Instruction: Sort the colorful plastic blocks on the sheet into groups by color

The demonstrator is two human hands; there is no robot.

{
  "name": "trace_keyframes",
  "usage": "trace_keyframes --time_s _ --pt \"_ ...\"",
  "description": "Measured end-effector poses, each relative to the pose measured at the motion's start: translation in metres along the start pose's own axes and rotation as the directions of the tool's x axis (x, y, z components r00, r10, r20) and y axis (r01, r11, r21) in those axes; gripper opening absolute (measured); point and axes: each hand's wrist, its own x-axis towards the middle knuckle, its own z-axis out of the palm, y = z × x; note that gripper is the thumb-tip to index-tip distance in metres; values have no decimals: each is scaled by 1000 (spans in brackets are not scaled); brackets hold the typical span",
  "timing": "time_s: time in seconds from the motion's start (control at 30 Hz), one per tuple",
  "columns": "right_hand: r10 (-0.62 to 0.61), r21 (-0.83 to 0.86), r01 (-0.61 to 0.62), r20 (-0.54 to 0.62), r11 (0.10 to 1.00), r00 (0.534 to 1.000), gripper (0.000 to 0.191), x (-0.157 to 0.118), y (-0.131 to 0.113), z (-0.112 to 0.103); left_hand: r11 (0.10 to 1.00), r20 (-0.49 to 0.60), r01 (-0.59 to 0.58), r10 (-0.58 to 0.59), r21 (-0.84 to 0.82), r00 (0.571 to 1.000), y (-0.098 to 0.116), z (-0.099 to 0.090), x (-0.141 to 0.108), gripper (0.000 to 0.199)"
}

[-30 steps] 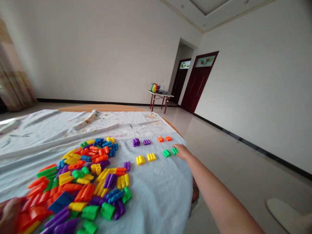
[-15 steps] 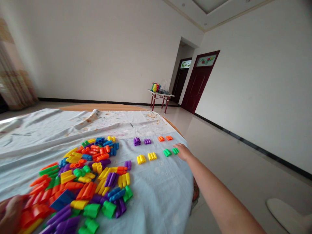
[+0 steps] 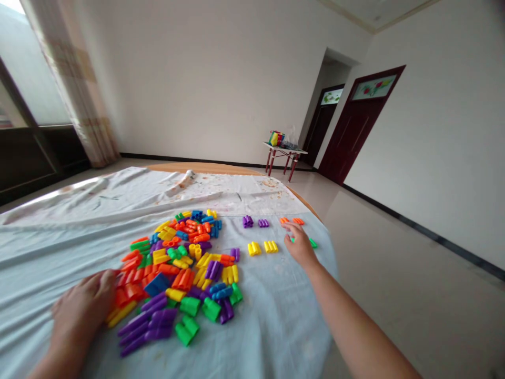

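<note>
A pile of plastic blocks in orange, yellow, green, blue and purple (image 3: pixel 183 279) covers the middle-left of the blue cloth. My left hand (image 3: pixel 87 300) rests at the pile's left edge beside orange blocks; its fingertips are hard to make out. To the right of the pile are small pairs: purple blocks (image 3: pixel 263 223), yellow blocks (image 3: pixel 270 247), orange blocks (image 3: pixel 299 221) and green blocks (image 3: pixel 313 243). My right hand (image 3: pixel 300 245) hovers over the green pair with its fingers apart and nothing in them, partly hiding one green block. Its fingertips are just below the orange pair.
The round table (image 3: pixel 205 167) is spread with a wrinkled cloth (image 3: pixel 236 197). A small side table (image 3: pixel 288 149) with a colourful bag (image 3: pixel 276 138) stands by the far doorway. A curtain (image 3: pixel 89 95) hangs at the left.
The view has turned left, so everything sits further right, and more of my left hand shows. My right hand has moved left from the outer green block, back toward the yellow pair.
</note>
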Motion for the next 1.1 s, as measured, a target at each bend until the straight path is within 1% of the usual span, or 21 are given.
trace_keyframes --time_s 0.03,0.1,0.17,0.2,0.27,0.33,0.43,0.53,0.63,0.7,0.77,0.87,0.93,1.0,1.03,1.1 --pt "-24 96 26 -17 995 1000 37 -3 -18 12 1000 26 27 -27 -11 999 3 -2 -2 67" --pt "-71 218 72 -10 973 997 34 -12 -52 34 998 65 53 -51 -22 997 8 -7 -6 69" --pt "-130 266 127 -4 956 991 33 -22 -76 52 999 76 42 -41 -18 996 10 -9 -8 69" --pt "-161 268 155 2 951 987 33 -27 -83 59 999 80 32 -31 -17 996 11 -10 -8 68" --pt "-215 248 204 16 947 977 33 -35 -87 68 1000 84 17 -15 -21 996 10 -9 -9 68" --pt "-243 218 230 35 949 970 34 -41 -81 73 1000 86 9 -6 -27 996 8 -8 -9 68" --pt "-235 170 226 36 959 971 35 -45 -70 73 999 86 -3 6 -35 996 6 -8 -8 69" --pt "-268 159 255 65 954 961 34 -46 -75 69 999 89 -13 17 -43 996 4 -7 -6 67" --pt "-356 200 320 181 926 917 35 -43 -96 65 999 88 -17 21 -48 996 2 -5 -4 66" --pt "-409 223 355 283 908 868 39 -39 -114 64 999 81 -19 23 -49 996 0 -3 -2 66" --pt "-452 227 392 378 892 808 43 -32 -128 66 999 75 -14 18 -44 997 -1 -1 -1 68" --pt "-490 214 445 488 870 723 46 -22 -139 74 999 68 -17 19 -27 998 -1 0 0 68" --pt "-493 206 462 541 863 681 44 -17 -142 81 1000 70 -16 17 -14 997 0 -1 -1 69" --pt "-488 198 465 565 863 665 42 -14 -142 87 1000 84 -7 7 -3 996 1 -3 -2 70" --pt "-483 192 463 568 865 667 41 -14 -142 89 1000 89 -3 3 0 996 2 -4 -2 70" --pt "-468 175 454 558 874 686 38 -14 -142 88 1000 98 -10 10 -1 995 2 -5 -3 70"
